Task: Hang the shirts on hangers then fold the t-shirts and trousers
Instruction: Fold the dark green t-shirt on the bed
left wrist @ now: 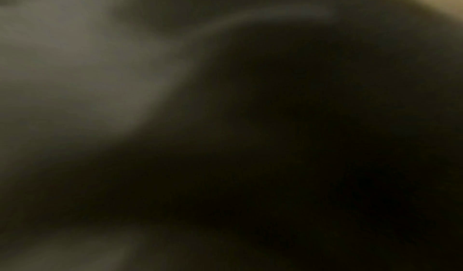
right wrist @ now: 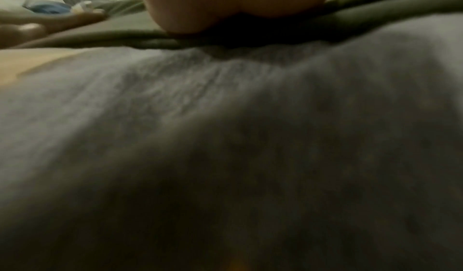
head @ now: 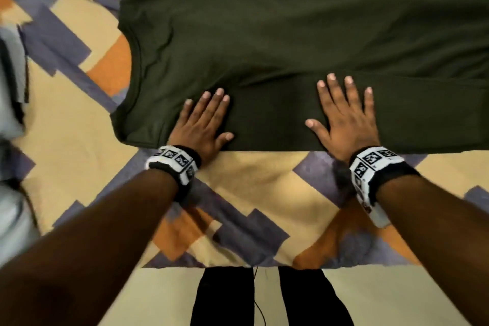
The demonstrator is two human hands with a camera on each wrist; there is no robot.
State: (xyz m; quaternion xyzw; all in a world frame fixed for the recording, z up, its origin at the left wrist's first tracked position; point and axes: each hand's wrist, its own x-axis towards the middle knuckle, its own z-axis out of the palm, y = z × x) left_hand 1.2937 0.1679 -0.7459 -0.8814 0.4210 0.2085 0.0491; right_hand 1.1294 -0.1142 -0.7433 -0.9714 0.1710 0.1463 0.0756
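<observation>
Where the olive t-shirt (head: 291,34) lies, left hand (head: 201,124) and right hand (head: 344,119) flat, fingers spread

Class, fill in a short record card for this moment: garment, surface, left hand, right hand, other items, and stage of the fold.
garment: dark green t-shirt, spread flat, neckline to the left
surface: patterned cloth in cream, orange and purple
left hand: flat on the shirt's near edge, fingers straight
right hand: flat on the shirt's near edge, fingers spread
other items: grey fabric at far left
stage: near edge looks folded over, being pressed flat

olive t-shirt (head: 291,21), orange-purple-cream patterned sheet (head: 264,188)
</observation>
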